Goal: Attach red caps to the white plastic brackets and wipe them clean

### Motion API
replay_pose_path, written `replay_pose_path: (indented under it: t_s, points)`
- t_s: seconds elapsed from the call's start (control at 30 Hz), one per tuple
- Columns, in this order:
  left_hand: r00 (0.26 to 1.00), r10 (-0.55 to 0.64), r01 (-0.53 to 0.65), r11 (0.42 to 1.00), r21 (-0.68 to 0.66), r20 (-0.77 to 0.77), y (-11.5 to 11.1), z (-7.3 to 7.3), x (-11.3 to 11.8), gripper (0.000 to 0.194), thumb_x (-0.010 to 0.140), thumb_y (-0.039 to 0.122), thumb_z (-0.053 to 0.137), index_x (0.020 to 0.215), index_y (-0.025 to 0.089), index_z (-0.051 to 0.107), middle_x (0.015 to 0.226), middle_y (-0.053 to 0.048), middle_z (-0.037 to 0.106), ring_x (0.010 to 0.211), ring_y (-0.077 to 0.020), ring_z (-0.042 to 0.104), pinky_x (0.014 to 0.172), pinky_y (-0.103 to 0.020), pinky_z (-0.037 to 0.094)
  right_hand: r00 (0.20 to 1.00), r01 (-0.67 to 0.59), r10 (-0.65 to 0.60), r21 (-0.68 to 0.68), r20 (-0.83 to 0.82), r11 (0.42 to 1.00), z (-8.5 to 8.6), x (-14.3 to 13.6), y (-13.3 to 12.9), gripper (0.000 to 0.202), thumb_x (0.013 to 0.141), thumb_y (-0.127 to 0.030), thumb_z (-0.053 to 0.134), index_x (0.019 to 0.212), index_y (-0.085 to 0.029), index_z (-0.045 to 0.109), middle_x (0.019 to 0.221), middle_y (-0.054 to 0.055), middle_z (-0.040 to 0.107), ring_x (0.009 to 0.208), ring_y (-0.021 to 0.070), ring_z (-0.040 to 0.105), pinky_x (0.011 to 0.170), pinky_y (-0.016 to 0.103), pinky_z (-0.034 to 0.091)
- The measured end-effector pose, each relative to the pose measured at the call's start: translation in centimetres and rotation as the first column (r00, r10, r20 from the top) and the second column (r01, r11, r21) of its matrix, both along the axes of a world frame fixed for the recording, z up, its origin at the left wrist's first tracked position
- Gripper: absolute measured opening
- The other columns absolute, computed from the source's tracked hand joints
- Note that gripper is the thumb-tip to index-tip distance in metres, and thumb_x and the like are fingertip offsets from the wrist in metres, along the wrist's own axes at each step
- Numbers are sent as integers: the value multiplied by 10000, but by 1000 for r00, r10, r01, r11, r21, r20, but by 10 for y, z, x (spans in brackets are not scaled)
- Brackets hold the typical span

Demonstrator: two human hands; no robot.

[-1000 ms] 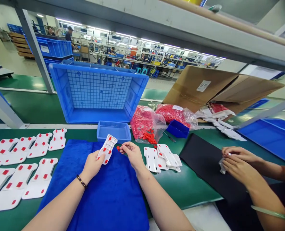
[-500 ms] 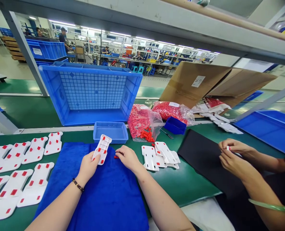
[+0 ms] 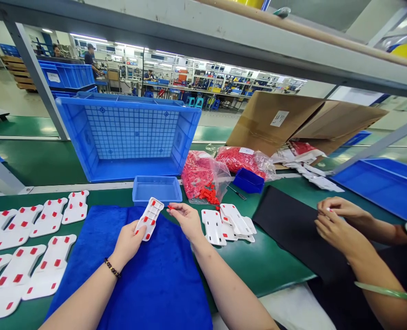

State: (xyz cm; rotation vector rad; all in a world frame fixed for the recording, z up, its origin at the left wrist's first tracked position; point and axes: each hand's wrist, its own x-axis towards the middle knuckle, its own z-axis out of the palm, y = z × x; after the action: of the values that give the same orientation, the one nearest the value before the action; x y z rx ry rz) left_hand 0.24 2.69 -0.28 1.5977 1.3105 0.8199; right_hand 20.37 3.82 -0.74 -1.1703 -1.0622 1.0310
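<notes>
My left hand (image 3: 129, 243) grips a white plastic plate (image 3: 150, 215) with several red pieces set in it, tilted above the blue cloth (image 3: 148, 284). Just right of the plate, my right hand (image 3: 186, 220) pinches a small red piece (image 3: 170, 207) between thumb and fingertips, not touching the plate. To the right lies a small pile of white plates (image 3: 213, 227). At the left, several white plates with red pieces (image 3: 48, 266) lie in two rows on the green table (image 3: 275, 261).
Beyond the cloth are a small blue tray (image 3: 157, 189), a large tilted blue crate (image 3: 134, 137), bags of red pieces (image 3: 198, 174) and a dark blue bin (image 3: 248, 180). Another person's hands (image 3: 337, 224) work over black cloth (image 3: 292, 229) at the right. A metal shelf beam (image 3: 203, 27) crosses above.
My right hand has lifted the red piece off the cloth, up near the plate's top end. The plate in my left hand has shifted slightly right.
</notes>
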Motion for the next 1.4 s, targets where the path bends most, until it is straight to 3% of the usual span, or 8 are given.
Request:
replay_pose_path:
  t_s: [0.17, 0.3, 0.67, 0.97, 1.23, 1.4]
  points:
    - [999, -33, 33, 999, 9, -1, -2, -1, 2, 326, 786, 369, 457, 914, 135, 646, 793, -15, 695, 685, -174, 601, 610, -226, 426, 971, -13, 2, -44, -240, 999, 0, -12, -1, 210, 656, -327, 684, 755, -161, 603, 596, -16, 611, 535, 107, 575, 530, 226, 453]
    - [999, -48, 49, 998, 40, -18, -3, -2, 4, 314, 796, 371, 442, 856, 134, 640, 740, -5, 675, 636, -155, 574, 591, -218, 413, 933, -99, 48, -127, -357, 987, -2, -15, -2, 251, 645, -352, 699, 713, -143, 578, 614, 16, 640, 517, 111, 586, 499, 218, 448]
    - [995, -80, 83, 995, 50, -61, -5, -1, 6, 283, 776, 294, 448, 912, 145, 647, 798, -15, 685, 683, -167, 591, 627, -229, 424, 910, -191, 122, -140, -397, 971, 8, -7, -3, 274, 626, -336, 725, 758, -142, 585, 607, 28, 657, 520, 135, 620, 516, 235, 488]
    - [994, -82, 86, 994, 69, -65, -6, -2, 6, 266, 778, 299, 439, 841, 144, 646, 730, -9, 666, 641, -157, 572, 602, -224, 418, 894, -237, 166, -125, -415, 963, 3, -14, -5, 253, 630, -334, 722, 708, -140, 581, 557, 11, 638, 463, 123, 600, 486, 232, 490]
    - [998, -21, 25, 997, 77, -63, -7, 0, 5, 284, 774, 324, 444, 850, 147, 653, 734, -8, 671, 629, -155, 573, 592, -220, 417, 908, -169, 119, -92, -402, 981, 7, -11, -7, 236, 655, -332, 700, 721, -144, 573, 574, 15, 649, 477, 124, 603, 477, 225, 477]
    - [997, -49, 54, 995, 79, -53, -8, 0, 7, 283, 780, 322, 446, 870, 151, 653, 755, -11, 676, 639, -157, 582, 603, -223, 427, 910, -133, 82, -97, -406, 986, 6, -13, -6, 254, 651, -351, 702, 723, -155, 558, 594, 16, 654, 495, 132, 610, 490, 233, 476]
